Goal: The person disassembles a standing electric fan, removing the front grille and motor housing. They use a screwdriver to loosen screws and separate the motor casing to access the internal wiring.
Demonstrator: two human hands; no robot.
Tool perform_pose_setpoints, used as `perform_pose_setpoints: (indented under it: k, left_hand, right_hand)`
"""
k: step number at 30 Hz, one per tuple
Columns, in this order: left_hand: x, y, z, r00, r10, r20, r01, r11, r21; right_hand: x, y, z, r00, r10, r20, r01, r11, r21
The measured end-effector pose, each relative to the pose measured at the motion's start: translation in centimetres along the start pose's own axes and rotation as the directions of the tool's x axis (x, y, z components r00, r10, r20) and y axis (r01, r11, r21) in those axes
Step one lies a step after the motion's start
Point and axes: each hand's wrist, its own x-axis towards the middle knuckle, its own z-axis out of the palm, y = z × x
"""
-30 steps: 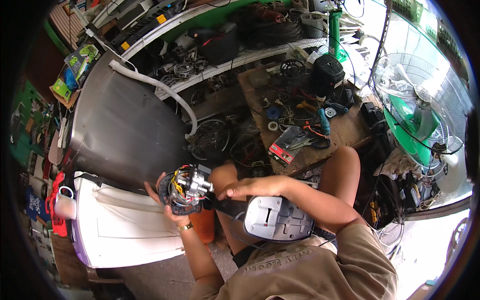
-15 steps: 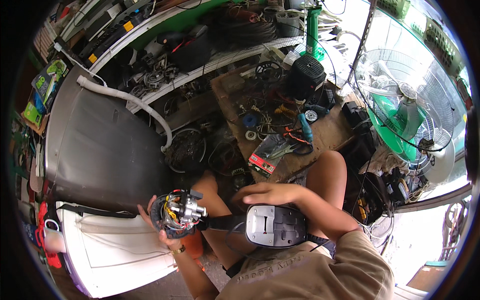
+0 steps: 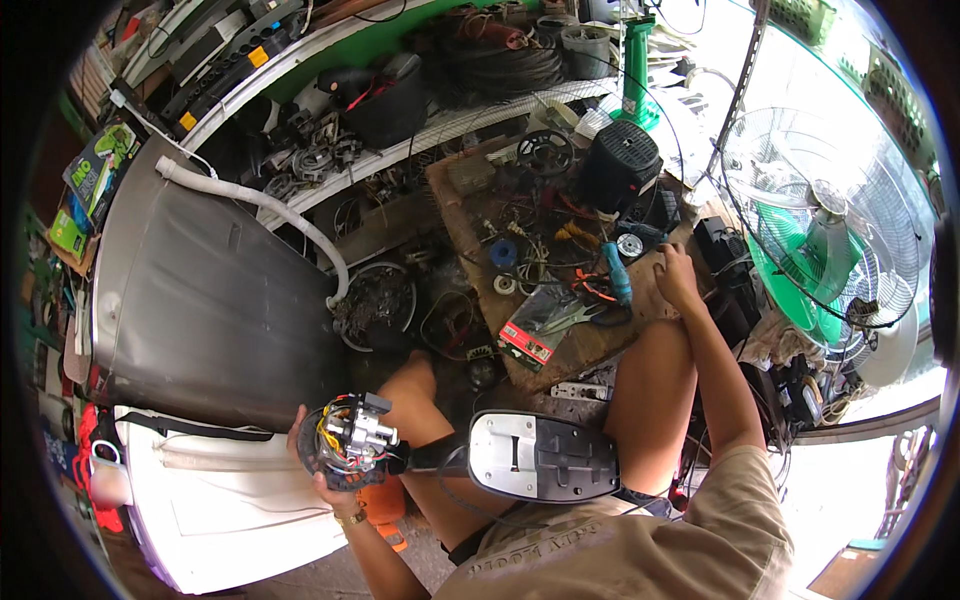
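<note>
My left hand (image 3: 312, 468) grips a small fan motor (image 3: 350, 440) with coloured wires and a metal shaft, held low at the left over my knee. A black and grey fan base (image 3: 540, 456) rests on my lap beside it. My right hand (image 3: 675, 275) reaches forward to the wooden workbench (image 3: 560, 345), fingers resting near its right edge, holding nothing that I can see. Close to that hand lie a blue-handled tool (image 3: 615, 275), pliers (image 3: 570, 318) and a red and black packet (image 3: 530, 335).
A large grey metal washer tub (image 3: 200, 300) with a white hose (image 3: 270, 210) lies at the left over a white appliance casing (image 3: 230, 500). A green standing fan (image 3: 830, 240) is at the right. Shelves of parts (image 3: 400, 90) run along the back. A black motor housing (image 3: 620, 165) sits on the bench.
My right hand left the fan base on my lap and reached out to the right edge of the workbench. The left hand kept hold of the motor, now lower in view.
</note>
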Motion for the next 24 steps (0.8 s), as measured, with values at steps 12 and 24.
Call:
perform_pose_setpoints:
  k: [12,24]
  left_hand:
    - [-0.7,-1.1,-2.3,0.992,-0.001,-0.125,-0.004,0.999,-0.034]
    - [-0.1,0.4,2.4,0.987,0.091,-0.134,-0.097,0.995,-0.039]
  right_hand:
    - [3.8,-1.8,0.6,0.992,-0.113,0.047,0.122,0.899,-0.421]
    - [-5.7,0.5,-6.9,0.997,-0.069,-0.015,0.067,0.992,-0.108]
